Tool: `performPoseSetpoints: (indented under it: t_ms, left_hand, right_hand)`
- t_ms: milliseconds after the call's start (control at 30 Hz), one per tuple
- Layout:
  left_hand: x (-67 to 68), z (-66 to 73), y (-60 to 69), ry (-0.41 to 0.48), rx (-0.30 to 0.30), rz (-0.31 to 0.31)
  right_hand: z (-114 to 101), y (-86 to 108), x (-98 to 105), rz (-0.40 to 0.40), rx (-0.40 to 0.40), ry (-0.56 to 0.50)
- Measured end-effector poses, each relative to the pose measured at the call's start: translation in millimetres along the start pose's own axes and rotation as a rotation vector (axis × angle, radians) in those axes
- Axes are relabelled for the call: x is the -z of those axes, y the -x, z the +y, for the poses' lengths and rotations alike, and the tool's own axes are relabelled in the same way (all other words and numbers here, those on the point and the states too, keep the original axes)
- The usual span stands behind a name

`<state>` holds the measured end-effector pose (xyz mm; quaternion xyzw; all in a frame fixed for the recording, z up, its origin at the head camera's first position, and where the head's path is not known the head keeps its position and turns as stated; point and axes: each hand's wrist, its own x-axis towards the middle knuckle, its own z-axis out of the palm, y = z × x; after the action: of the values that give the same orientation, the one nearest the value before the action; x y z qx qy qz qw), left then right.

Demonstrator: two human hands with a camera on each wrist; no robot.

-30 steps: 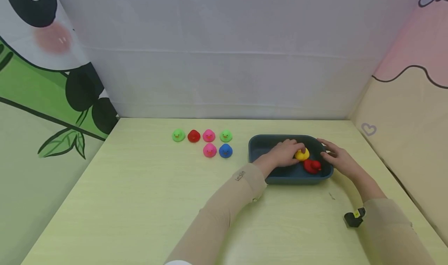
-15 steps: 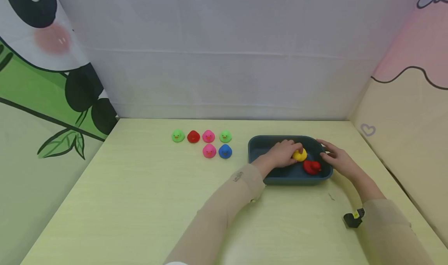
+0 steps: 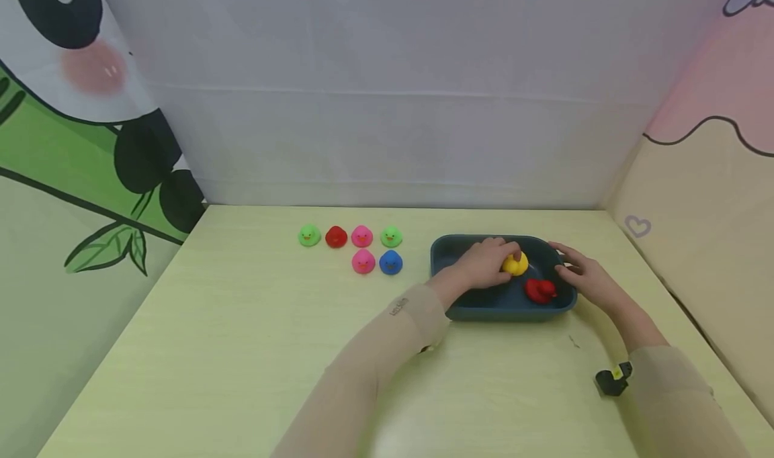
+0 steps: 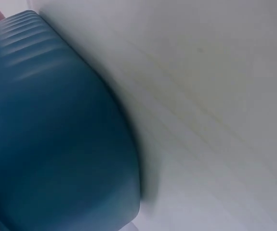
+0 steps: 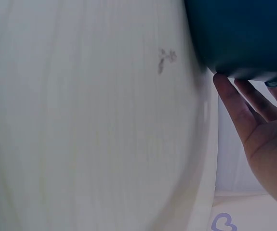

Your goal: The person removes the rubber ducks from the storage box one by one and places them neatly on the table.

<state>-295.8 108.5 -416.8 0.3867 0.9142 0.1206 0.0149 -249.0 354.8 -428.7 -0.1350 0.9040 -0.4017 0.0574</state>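
A dark blue tray [image 3: 504, 315] stands on the table's right half. Inside it, my left hand [image 3: 484, 263] holds a yellow rubber duck [image 3: 516, 265] at the fingertips, partly covered by the fingers. Close by in the tray lies a red rubber duck [image 3: 540, 291]. My right hand [image 3: 589, 280] holds the tray's right end, its thumb over the rim. In the right wrist view, several fingers [image 5: 234, 103] of that hand lie against the tray's outer wall [image 5: 249, 38]. The left wrist view shows only the tray's outside [image 4: 61, 130], not the yellow duck.
Left of the tray, several rubber ducks stand in two rows, among them a green one [image 3: 309, 235], a red one [image 3: 336, 237], a pink one [image 3: 363, 261] and a blue one [image 3: 390, 262]. A small black device [image 3: 612, 381] sits by the right sleeve. A wall rises behind the table.
My left hand has moved slightly left inside the tray, and the yellow duck has shifted left with it. The right hand stays at the tray's end.
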Motion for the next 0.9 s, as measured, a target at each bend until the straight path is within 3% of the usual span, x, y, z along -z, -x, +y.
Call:
performPoseSetpoints:
  t_ms: [600,900]
  left_hand:
    - [20.2,1.7,24.2,0.019,0.002,0.041]
    - [32.5,-0.3,41.0,0.072,-0.014,0.083]
  right_hand:
    - [0,0.4,0,0.018,0.02,0.003]
    - [-3,-0.2,-2,0.017,0.018,0.008]
